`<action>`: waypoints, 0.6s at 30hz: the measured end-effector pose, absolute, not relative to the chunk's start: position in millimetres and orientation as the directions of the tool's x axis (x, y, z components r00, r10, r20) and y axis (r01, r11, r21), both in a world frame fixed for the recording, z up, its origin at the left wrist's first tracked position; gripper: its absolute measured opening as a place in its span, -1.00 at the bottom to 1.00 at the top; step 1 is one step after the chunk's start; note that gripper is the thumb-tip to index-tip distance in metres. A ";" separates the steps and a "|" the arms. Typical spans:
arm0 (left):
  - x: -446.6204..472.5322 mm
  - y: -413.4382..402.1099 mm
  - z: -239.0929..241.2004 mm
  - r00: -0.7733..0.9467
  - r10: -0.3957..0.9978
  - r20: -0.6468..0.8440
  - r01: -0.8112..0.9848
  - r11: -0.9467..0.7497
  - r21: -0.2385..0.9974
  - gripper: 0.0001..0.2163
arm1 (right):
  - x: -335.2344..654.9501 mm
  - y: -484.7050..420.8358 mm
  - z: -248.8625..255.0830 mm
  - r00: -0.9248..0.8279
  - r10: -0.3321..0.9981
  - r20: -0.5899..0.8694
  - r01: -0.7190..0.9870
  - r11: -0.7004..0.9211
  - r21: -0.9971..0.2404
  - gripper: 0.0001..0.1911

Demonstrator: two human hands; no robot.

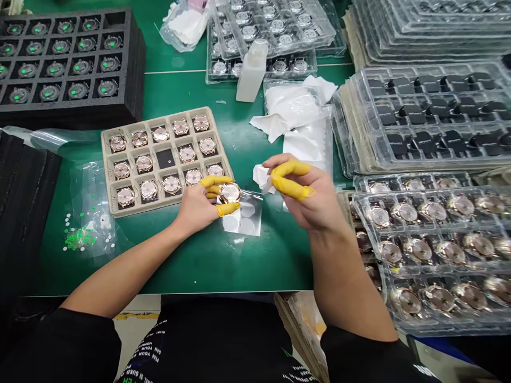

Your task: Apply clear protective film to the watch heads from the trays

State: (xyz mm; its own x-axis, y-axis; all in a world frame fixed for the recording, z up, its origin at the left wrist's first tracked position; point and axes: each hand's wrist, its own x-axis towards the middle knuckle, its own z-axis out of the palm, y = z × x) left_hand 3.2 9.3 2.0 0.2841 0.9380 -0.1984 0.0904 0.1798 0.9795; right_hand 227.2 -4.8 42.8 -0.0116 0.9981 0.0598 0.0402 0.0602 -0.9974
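Your L hand (198,206) clamps a watch (230,192) nr the tray (139,208) while your R hand (310,194) pinches a wht wipe (261,176).

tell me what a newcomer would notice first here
Probably the bright yellow finger covers, near the centre. The left hand holds a rose-gold watch case near the lower right corner of the beige tray; the right hand pinches a white wipe. Green dots stand out on dark watch cases at upper left.

among the white print (150,348) on the black shirt (223,340), "your" can be read, the rest too small or blurred.
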 end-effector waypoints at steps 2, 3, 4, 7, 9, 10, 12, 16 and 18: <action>3.0 9.2 0.6 0.282 0.943 -0.177 0.093 0.157 0.983 -0.45 | 214.0 -5.0 38.0 0.079 0.992 -0.097 -0.029 -0.095 -0.995 -0.63; 3.0 9.2 0.0 0.279 0.945 -0.169 0.098 0.146 0.984 -0.45 | 207.4 -5.2 35.5 0.104 0.980 -0.168 -0.041 -0.165 -0.986 -0.63; 3.2 9.1 -0.4 0.275 0.948 -0.162 0.102 0.139 0.985 -0.45 | 201.4 -5.7 33.6 0.112 0.967 -0.228 -0.052 -0.223 -0.973 -0.64; 4.1 9.0 -0.8 0.278 0.949 -0.148 0.104 0.124 0.987 -0.46 | 189.5 -8.4 31.3 0.077 0.937 -0.340 -0.075 -0.335 -0.939 -0.66; 4.5 8.9 -1.0 0.283 0.949 -0.139 0.114 0.110 0.987 -0.48 | 186.6 -10.6 31.7 0.057 0.925 -0.376 -0.065 -0.372 -0.926 -0.67; 4.6 8.9 -1.1 0.283 0.950 -0.133 0.125 0.102 0.987 -0.48 | 186.2 -11.6 31.8 0.056 0.921 -0.386 -0.053 -0.383 -0.922 -0.68; 4.4 9.0 -1.6 0.282 0.951 -0.124 0.143 0.086 0.986 -0.49 | 186.5 -12.9 31.3 0.055 0.917 -0.395 -0.030 -0.394 -0.919 -0.69; 3.8 9.5 -2.3 0.288 0.950 -0.122 0.144 0.083 0.986 -0.48 | 187.9 -13.2 28.2 0.032 0.919 -0.393 0.004 -0.393 -0.920 -0.68; 3.6 9.6 -2.3 0.290 0.948 -0.127 0.148 0.086 0.985 -0.48 | 188.2 -12.8 27.3 0.029 0.918 -0.395 0.018 -0.396 -0.918 -0.66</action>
State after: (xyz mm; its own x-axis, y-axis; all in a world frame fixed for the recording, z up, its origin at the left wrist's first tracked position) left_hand 3.6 9.6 -2.3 0.2903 0.9485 -0.1269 0.1481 0.0865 0.9852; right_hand 188.2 -12.8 27.3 0.0289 0.9181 -0.3953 0.0183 -0.3958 -0.9181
